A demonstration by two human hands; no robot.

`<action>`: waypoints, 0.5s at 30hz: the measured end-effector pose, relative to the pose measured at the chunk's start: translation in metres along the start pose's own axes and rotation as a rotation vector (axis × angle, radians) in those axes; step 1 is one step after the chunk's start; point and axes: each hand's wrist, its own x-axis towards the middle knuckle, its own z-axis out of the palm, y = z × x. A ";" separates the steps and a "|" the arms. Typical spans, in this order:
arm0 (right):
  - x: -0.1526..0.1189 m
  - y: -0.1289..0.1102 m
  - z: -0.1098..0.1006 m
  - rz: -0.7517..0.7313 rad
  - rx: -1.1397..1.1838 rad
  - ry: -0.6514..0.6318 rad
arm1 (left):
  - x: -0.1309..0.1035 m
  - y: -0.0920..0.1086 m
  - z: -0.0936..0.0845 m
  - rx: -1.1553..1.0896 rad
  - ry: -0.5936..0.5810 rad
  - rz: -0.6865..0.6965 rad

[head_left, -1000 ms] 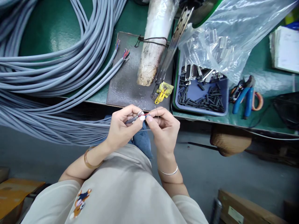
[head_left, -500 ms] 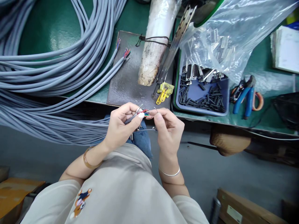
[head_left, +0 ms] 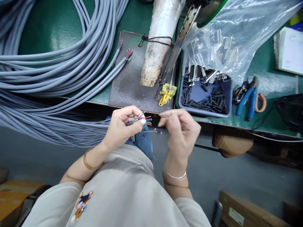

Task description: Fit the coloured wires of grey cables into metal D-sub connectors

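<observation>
Between the thumb and fingers of my left hand (head_left: 126, 123) is the end of a grey cable, its thin coloured wires (head_left: 148, 120) fanned out to the right. Red, blue, green and orange strands show past the thumb. My right hand (head_left: 181, 130) is apart from the wires, off to their right. Its fingers are pinched together and slightly blurred; anything tiny between them cannot be made out. Just below the gap between the hands, a thin cable with a small metal end (head_left: 158, 130) crosses above my lap.
Coils of grey cable (head_left: 78, 72) lie left, some ends resting on a dark plate (head_left: 127, 88). A soldering wand or metal bar (head_left: 175, 53) leans beside a wrapped roll (head_left: 153, 60). Right are a blue tray (head_left: 205, 110) of connectors and black tubes, and blue-handled cutters (head_left: 252, 102).
My right hand has come away from the wires and moved right, its fingertips still together. The coloured wires now spread freely from my left hand, which has hardly moved.
</observation>
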 end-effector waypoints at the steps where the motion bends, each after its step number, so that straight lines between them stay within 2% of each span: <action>1: 0.000 -0.001 -0.001 0.011 -0.026 -0.066 | 0.000 0.000 0.000 -0.006 -0.006 -0.002; 3: -0.001 -0.002 -0.002 0.024 -0.062 -0.213 | 0.000 0.000 0.000 -0.022 -0.030 0.000; 5: -0.002 -0.003 0.000 0.003 -0.085 -0.286 | 0.001 0.000 0.001 -0.033 -0.056 -0.002; 10: -0.004 -0.007 0.004 -0.119 -0.265 -0.290 | -0.001 0.000 0.005 0.017 -0.025 -0.014; 12: -0.004 -0.010 0.000 -0.176 -0.337 -0.247 | -0.003 -0.002 0.004 0.063 0.017 0.014; 13: -0.004 -0.011 -0.004 -0.214 -0.338 -0.187 | -0.004 -0.003 0.003 0.076 0.043 0.044; 15: -0.004 -0.015 -0.016 -0.315 -0.255 0.016 | -0.006 0.000 0.000 0.099 0.070 0.111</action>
